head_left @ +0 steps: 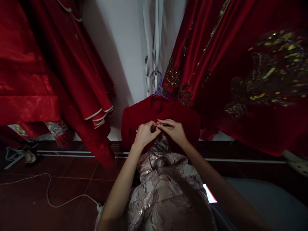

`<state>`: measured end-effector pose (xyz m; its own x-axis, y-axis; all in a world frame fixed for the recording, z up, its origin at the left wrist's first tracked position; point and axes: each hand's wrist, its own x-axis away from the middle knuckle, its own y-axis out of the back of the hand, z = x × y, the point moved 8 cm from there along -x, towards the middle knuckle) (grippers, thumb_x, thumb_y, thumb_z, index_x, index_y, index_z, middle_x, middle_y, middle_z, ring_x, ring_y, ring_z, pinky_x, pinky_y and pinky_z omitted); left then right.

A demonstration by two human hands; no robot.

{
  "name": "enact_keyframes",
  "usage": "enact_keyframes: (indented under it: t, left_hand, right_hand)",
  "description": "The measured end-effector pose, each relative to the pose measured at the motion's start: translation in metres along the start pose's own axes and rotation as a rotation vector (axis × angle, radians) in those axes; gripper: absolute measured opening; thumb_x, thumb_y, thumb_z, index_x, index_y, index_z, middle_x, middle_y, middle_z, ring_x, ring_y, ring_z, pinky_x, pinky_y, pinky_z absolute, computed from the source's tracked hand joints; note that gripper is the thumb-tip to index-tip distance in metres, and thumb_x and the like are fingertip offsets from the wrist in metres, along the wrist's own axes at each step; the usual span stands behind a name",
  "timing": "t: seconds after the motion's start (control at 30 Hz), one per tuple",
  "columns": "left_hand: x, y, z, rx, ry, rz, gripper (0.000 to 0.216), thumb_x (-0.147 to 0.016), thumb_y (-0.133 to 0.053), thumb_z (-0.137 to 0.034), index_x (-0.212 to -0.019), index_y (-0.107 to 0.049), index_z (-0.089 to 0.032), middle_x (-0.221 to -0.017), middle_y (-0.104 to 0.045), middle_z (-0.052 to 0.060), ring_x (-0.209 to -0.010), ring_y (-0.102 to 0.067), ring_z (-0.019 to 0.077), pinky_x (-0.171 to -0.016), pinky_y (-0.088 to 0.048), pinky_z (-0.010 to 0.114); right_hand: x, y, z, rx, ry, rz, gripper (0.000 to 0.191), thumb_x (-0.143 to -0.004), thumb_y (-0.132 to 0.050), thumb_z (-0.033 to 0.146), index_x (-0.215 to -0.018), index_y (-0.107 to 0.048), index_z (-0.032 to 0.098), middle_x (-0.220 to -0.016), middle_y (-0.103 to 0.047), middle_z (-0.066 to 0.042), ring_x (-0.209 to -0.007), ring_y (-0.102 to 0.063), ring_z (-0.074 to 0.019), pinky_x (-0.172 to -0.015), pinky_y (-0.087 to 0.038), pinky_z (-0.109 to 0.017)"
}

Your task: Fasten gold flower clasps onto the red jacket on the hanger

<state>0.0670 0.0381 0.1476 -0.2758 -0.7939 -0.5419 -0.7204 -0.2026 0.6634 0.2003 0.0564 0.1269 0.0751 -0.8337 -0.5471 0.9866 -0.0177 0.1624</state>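
A dark red jacket (134, 120) hangs on a purple hanger (157, 84) in front of me. Below it spreads a pale, shiny patterned skirt (166, 186). My left hand (145, 133) and my right hand (173, 130) meet at the jacket's front opening. Both pinch a small, glittering fastener (158, 124) between their fingertips. My forearms reach up from the bottom of the view on either side of the skirt.
Red satin garments (72, 64) hang at the left, and red gowns with gold embroidery (264, 73) at the right. A white wall (120, 48) stands behind. A white cable (48, 189) runs across the dark red tiled floor. A grey surface (264, 202) lies at the lower right.
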Motion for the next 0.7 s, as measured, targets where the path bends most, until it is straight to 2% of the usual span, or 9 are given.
enact_keyframes:
  t: [0.3,0.43,0.5,0.53,0.6,0.67,0.7]
  left_hand:
    - [-0.009,0.001,-0.017,-0.187,-0.138,0.083,0.013,-0.081,-0.048,-0.029,-0.079,-0.056,-0.019,-0.078,-0.063,0.003,-0.067,-0.057,0.0137,-0.062,-0.038,0.022]
    - [-0.007,-0.003,-0.008,-0.077,-0.033,0.002,0.018,-0.083,-0.046,-0.033,-0.079,-0.057,-0.018,-0.076,-0.063,0.002,-0.066,-0.057,0.0128,-0.062,-0.038,0.022]
    - [0.0,-0.013,0.003,0.022,0.072,0.013,0.032,-0.084,-0.043,-0.041,-0.069,-0.057,-0.016,-0.066,-0.062,0.002,-0.06,-0.056,0.0118,-0.061,-0.039,0.022]
    - [0.005,-0.023,0.008,0.095,0.122,0.076,0.039,-0.084,-0.042,-0.046,-0.064,-0.057,-0.016,-0.061,-0.06,0.002,-0.056,-0.056,0.0113,-0.06,-0.04,0.022]
    - [0.019,-0.056,0.013,0.298,0.192,0.325,0.046,-0.082,-0.041,-0.054,-0.065,-0.059,-0.014,-0.06,-0.062,0.002,-0.054,-0.056,0.0109,-0.056,-0.042,0.022]
    - [0.034,-0.089,0.008,0.495,0.196,0.592,0.043,-0.077,-0.05,-0.055,-0.087,-0.062,-0.015,-0.074,-0.067,0.004,-0.062,-0.061,0.0125,-0.057,-0.045,0.022]
    - [0.038,-0.102,0.005,0.549,0.182,0.668,0.046,-0.073,-0.056,-0.053,-0.099,-0.06,-0.015,-0.084,-0.068,0.005,-0.07,-0.063,0.0138,-0.061,-0.047,0.023]
  right_hand:
    - [-0.008,-0.001,-0.01,-0.03,-0.053,0.047,0.041,-0.066,-0.068,0.034,-0.103,-0.065,0.019,-0.098,-0.065,-0.005,-0.084,-0.063,-0.0169,-0.079,-0.055,-0.034]
    - [-0.009,0.004,-0.013,0.073,-0.077,0.074,0.037,-0.069,-0.063,0.035,-0.102,-0.059,0.018,-0.094,-0.064,-0.006,-0.082,-0.062,-0.0156,-0.075,-0.053,-0.032]
    - [0.001,0.014,-0.018,0.265,-0.123,0.05,0.036,-0.068,-0.062,0.034,-0.098,-0.054,0.017,-0.084,-0.062,-0.006,-0.074,-0.061,-0.0153,-0.07,-0.052,-0.032]
    - [0.009,0.021,-0.022,0.404,-0.153,0.028,0.036,-0.066,-0.063,0.035,-0.096,-0.052,0.017,-0.081,-0.06,-0.005,-0.071,-0.059,-0.0161,-0.068,-0.051,-0.032]
    - [0.026,0.038,-0.032,0.699,-0.212,-0.04,0.041,-0.061,-0.066,0.036,-0.094,-0.05,0.017,-0.081,-0.056,-0.007,-0.071,-0.057,-0.0197,-0.064,-0.048,-0.034]
    - [0.041,0.054,-0.04,0.911,-0.237,-0.123,0.04,-0.061,-0.065,0.038,-0.093,-0.051,0.018,-0.085,-0.053,-0.01,-0.078,-0.055,-0.0238,-0.065,-0.045,-0.036]
    - [0.045,0.062,-0.044,0.963,-0.234,-0.158,0.035,-0.064,-0.063,0.038,-0.091,-0.052,0.019,-0.085,-0.052,-0.01,-0.08,-0.054,-0.025,-0.066,-0.045,-0.036]
